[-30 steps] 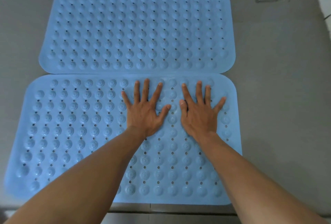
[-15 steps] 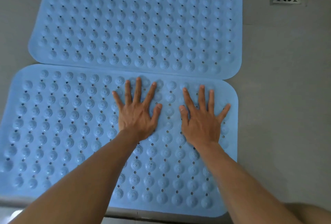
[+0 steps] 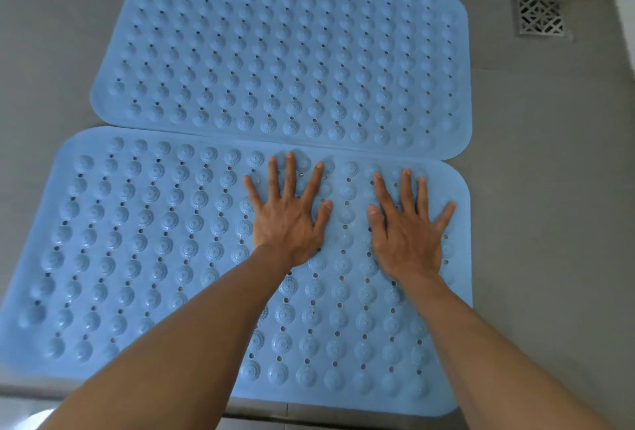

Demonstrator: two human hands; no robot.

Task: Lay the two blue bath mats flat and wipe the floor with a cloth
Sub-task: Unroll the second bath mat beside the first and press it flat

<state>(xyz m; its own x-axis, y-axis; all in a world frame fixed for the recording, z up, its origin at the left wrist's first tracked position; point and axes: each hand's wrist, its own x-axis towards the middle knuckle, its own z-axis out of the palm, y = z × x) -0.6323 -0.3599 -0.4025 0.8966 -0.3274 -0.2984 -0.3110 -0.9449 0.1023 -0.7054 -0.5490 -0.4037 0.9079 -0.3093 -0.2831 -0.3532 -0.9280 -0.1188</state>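
Both hands press the near blue mat (image 3: 144, 258), left hand (image 3: 292, 216) and right hand (image 3: 407, 227) with fingers straight and spread apart. The far blue mat (image 3: 285, 55) lies flat on the grey floor (image 3: 549, 189), touching the near one.

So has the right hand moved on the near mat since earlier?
No. The right hand still presses the near mat beside its right edge; the camera shifted.

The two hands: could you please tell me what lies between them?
In the head view, only a bare strip of the near blue mat lies between the left hand and right hand.
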